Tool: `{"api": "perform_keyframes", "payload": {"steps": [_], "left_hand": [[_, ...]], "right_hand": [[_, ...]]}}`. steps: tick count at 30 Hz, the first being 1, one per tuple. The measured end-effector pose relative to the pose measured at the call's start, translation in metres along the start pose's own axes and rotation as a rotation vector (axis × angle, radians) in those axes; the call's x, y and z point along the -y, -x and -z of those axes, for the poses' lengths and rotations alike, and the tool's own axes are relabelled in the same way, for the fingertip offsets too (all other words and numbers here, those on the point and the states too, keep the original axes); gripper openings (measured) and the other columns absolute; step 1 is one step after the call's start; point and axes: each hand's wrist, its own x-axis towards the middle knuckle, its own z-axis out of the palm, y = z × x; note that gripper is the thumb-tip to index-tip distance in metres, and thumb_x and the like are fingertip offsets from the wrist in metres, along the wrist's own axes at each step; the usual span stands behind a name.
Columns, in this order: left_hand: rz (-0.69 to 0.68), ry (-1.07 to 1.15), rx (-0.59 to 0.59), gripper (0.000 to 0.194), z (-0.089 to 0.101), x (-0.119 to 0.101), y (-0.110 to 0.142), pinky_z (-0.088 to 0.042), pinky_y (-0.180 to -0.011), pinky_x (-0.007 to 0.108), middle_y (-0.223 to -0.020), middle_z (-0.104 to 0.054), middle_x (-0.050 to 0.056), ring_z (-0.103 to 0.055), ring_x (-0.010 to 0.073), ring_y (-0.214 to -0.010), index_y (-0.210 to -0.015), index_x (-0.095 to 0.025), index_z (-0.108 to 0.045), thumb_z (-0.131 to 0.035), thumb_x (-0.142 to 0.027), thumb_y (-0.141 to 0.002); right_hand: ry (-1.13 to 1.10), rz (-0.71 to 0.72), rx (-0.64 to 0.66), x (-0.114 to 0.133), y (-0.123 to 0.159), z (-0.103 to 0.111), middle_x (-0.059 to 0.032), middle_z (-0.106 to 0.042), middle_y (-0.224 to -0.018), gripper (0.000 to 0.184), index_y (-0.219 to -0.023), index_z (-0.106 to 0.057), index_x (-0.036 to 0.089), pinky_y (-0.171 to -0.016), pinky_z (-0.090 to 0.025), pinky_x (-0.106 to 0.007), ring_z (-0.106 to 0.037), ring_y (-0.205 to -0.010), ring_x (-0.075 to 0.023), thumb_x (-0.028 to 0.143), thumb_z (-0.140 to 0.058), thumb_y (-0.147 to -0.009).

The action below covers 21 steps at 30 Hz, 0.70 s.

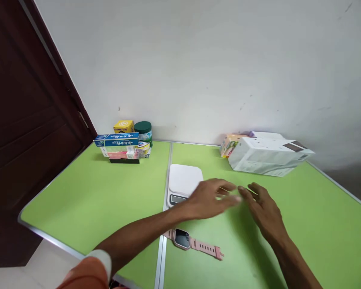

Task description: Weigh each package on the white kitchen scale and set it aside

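My left hand [214, 197] hovers over the green table, just right of a white digital kitchen scale [185, 179], and covers the scale's lower right corner. Its fingers are apart and nothing shows in them. Close to its fingertips is my right hand [261, 205], fingers loosely curved and apart, also holding nothing that I can see. Below my left forearm lies a pink smartwatch [182, 239] with its dark screen facing up. One end of its strap is hidden behind the forearm.
At the back left stand stacked boxes [120, 139], a yellow box [124, 126] and a green-lidded jar [143, 130]. A large white box [264, 155] and a smaller orange box [228, 145] sit at the back right. A metal seam [160, 257] divides the green table [120, 200].
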Motion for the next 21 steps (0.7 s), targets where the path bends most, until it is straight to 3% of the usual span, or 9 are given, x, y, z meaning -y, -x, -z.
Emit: {"api": "perform_keyframes", "payload": {"steps": [4,7,9,11,14,18,21], "left_hand": [[-0.119,-0.166,-0.604,0.037,0.099,0.031,0.063,-0.058,-0.099,0.042,-0.127,-0.069,0.012,-0.069,0.0237,-0.113,-0.129,-0.021,-0.065,-0.061,-0.041,-0.098],[-0.096,-0.382,-1.088,0.062,0.177,0.074,0.095,-0.049,-0.114,0.049,-0.149,-0.052,0.020,-0.056,0.0301,-0.136,-0.147,-0.018,-0.048,-0.062,-0.052,-0.097],[-0.002,-0.439,-1.281,0.079,0.221,0.102,0.112,-0.034,-0.126,0.052,-0.161,-0.035,0.026,-0.038,0.0337,-0.153,-0.156,-0.012,-0.033,-0.059,-0.057,-0.097],[0.121,-0.422,-1.369,0.088,0.255,0.124,0.125,-0.023,-0.131,0.054,-0.166,-0.026,0.029,-0.024,0.0357,-0.160,-0.160,-0.008,-0.024,-0.056,-0.061,-0.097],[0.203,-0.370,-1.399,0.092,0.289,0.143,0.135,-0.015,-0.132,0.054,-0.168,-0.022,0.031,-0.018,0.0361,-0.162,-0.162,-0.006,-0.019,-0.048,-0.066,-0.098],[0.136,-0.323,-1.357,0.095,0.315,0.148,0.127,-0.012,-0.134,0.045,-0.173,-0.019,0.024,-0.016,0.0303,-0.164,-0.164,-0.009,-0.018,-0.041,-0.073,-0.097],[0.072,-0.227,-1.289,0.093,0.327,0.146,0.116,-0.015,-0.134,0.045,-0.174,-0.022,0.020,-0.021,0.0294,-0.163,-0.164,-0.016,-0.024,-0.040,-0.078,-0.096]], "right_hand": [[-0.186,0.101,0.149,0.077,0.038,-0.043,-0.0175,-0.069,-0.135,0.065,-0.131,-0.064,0.021,-0.106,-0.055,-0.056,-0.069,-0.123,-0.0351,0.068,-0.064,-0.086],[-0.337,0.203,0.359,0.130,0.061,-0.101,-0.0165,-0.064,-0.145,0.064,-0.138,-0.062,0.023,-0.111,-0.052,-0.057,-0.067,-0.127,-0.0333,0.066,-0.063,-0.091],[-0.384,0.215,0.505,0.155,0.073,-0.147,-0.0163,-0.058,-0.153,0.070,-0.146,-0.058,0.024,-0.114,-0.049,-0.058,-0.064,-0.132,-0.0343,0.067,-0.063,-0.091],[-0.424,0.208,0.617,0.172,0.079,-0.190,-0.0167,-0.050,-0.161,0.078,-0.153,-0.050,0.024,-0.118,-0.045,-0.058,-0.057,-0.141,-0.0352,0.069,-0.060,-0.091],[-0.448,0.225,0.623,0.190,0.071,-0.241,-0.0158,-0.040,-0.168,0.088,-0.161,-0.040,0.022,-0.125,-0.034,-0.058,-0.041,-0.154,-0.0355,0.070,-0.059,-0.090],[-0.418,0.220,0.546,0.216,0.040,-0.283,-0.0110,-0.037,-0.170,0.093,-0.163,-0.035,0.024,-0.130,-0.023,-0.059,-0.027,-0.160,-0.0364,0.068,-0.064,-0.087],[-0.476,0.257,0.564,0.233,0.025,-0.303,-0.0103,-0.046,-0.165,0.088,-0.161,-0.039,0.025,-0.128,-0.028,-0.058,-0.034,-0.156,-0.0365,0.064,-0.065,-0.087]]}}
